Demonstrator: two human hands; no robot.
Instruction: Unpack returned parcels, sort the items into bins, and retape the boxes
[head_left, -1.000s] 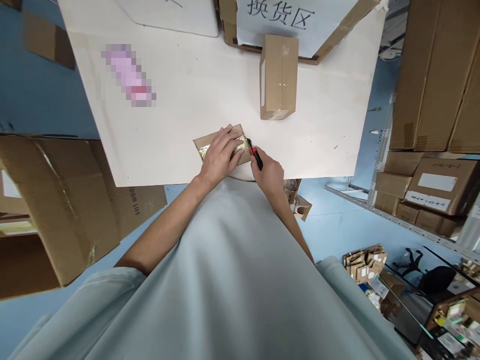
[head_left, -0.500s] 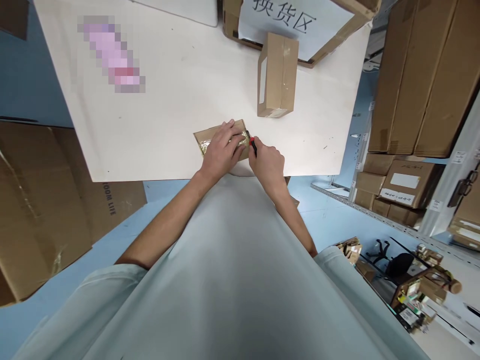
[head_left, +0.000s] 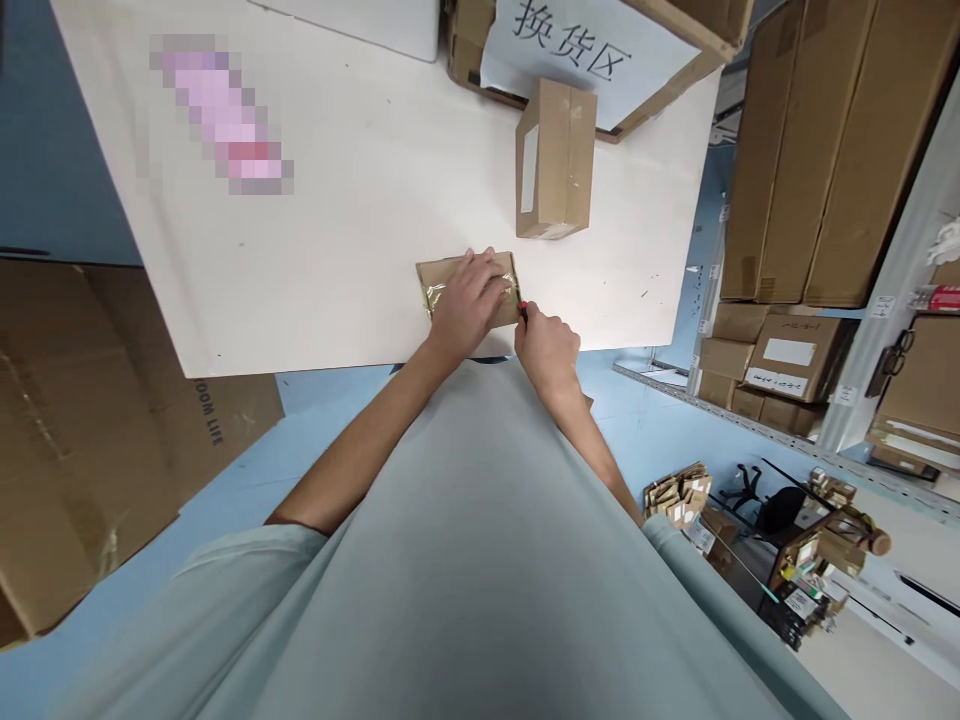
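Observation:
A small flat cardboard box (head_left: pixel 444 270) with shiny clear tape lies near the front edge of the white table. My left hand (head_left: pixel 471 302) rests on top of it, fingers stretched out and lying flat across the tape. At the box's right end, my right hand (head_left: pixel 550 350) is closed around a small red-and-black box cutter (head_left: pixel 523 310). Its front end is at the box's right edge; the blade is too small to make out. A taller brown carton (head_left: pixel 555 165) with a white label stands beyond my right hand.
At the table's back sits a large open carton (head_left: pixel 660 110) bearing a paper sign (head_left: pixel 570 50). A blurred pink item (head_left: pixel 225 115) lies on the white table (head_left: pixel 322 200) at far left. Big cartons (head_left: pixel 90 430) flank the left side; loaded shelving (head_left: pixel 832 400) is on the right.
The flat box and both hands have shifted slightly right and toward me. The box has turned a little, and the cutter is now lower at its right end.

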